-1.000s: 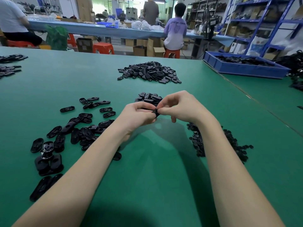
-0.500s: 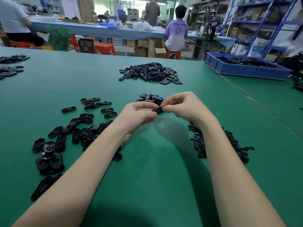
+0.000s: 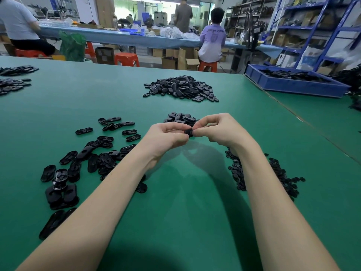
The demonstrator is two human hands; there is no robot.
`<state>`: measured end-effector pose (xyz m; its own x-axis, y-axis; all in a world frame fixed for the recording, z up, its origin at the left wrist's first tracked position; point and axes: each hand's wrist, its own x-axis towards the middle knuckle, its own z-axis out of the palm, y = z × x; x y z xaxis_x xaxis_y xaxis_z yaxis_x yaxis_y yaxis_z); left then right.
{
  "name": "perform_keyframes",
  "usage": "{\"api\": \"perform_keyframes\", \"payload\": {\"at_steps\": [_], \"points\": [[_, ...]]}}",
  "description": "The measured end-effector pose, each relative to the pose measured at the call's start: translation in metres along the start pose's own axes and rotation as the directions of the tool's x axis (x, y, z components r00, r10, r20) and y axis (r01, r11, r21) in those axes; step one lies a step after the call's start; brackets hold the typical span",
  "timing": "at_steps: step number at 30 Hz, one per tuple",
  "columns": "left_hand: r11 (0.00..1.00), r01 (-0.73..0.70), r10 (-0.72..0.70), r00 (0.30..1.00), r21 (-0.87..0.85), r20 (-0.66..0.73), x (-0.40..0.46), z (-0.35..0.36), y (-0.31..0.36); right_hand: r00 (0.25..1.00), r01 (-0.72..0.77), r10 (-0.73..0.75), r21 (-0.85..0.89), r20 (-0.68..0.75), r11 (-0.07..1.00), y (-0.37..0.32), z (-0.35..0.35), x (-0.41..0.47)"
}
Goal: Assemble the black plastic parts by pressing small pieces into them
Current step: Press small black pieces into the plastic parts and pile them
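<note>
Out at the far left edge of the green counter [image 3: 187,222], well away from the held black part [image 3: 189,132], lie two small clusters of dark pieces [image 3: 13,80]. Closer to that part, on its left, oval black shells [image 3: 91,153] are scattered flat on the counter, some overlapping, a few stacked near the front edge.

Then the hands. The left hand [image 3: 166,137] has its fingers curled in, thumb and fingertips pinching one side of the black part. The right hand [image 3: 218,130] meets it from the other side, fingers bent, also pinching that part. The two hands are pressed together around it, raised just above the counter; whether a small piece is seated in it I cannot tell, since the fingers hide most of it.

Just behind the held part sits a small heap of black shells [image 3: 180,117], and farther back a bigger pile [image 3: 181,89]. To the right of the part, partly under the right forearm, spreads a mound of small round black pieces [image 3: 281,177]. Far right and back, a blue tray [image 3: 293,87] holds more dark parts.
</note>
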<state>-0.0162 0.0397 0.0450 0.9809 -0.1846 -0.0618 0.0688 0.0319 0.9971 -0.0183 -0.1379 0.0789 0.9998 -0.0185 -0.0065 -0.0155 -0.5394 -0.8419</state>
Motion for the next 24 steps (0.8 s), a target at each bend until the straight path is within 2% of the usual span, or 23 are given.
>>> {"api": "perform_keyframes", "payload": {"at_steps": [8, 17, 24], "points": [[1.000, -0.010, 0.010, 1.000, -0.003, 0.002, 0.002, -0.003, 0.000, 0.993, -0.122, 0.121, 0.109, 0.015, 0.986, 0.001, 0.004, 0.001], [1.000, 0.006, -0.006, 1.000, 0.030, 0.005, 0.002, -0.004, 0.000, 0.993, -0.116, 0.116, 0.113, 0.012, 0.987, 0.004, 0.006, 0.003], [0.996, 0.071, -0.066, 0.994, -0.061, 0.084, 0.002, -0.007, 0.004, 0.979, -0.179, 0.155, 0.204, 0.129, 0.962, 0.012, 0.000, 0.005]]}}
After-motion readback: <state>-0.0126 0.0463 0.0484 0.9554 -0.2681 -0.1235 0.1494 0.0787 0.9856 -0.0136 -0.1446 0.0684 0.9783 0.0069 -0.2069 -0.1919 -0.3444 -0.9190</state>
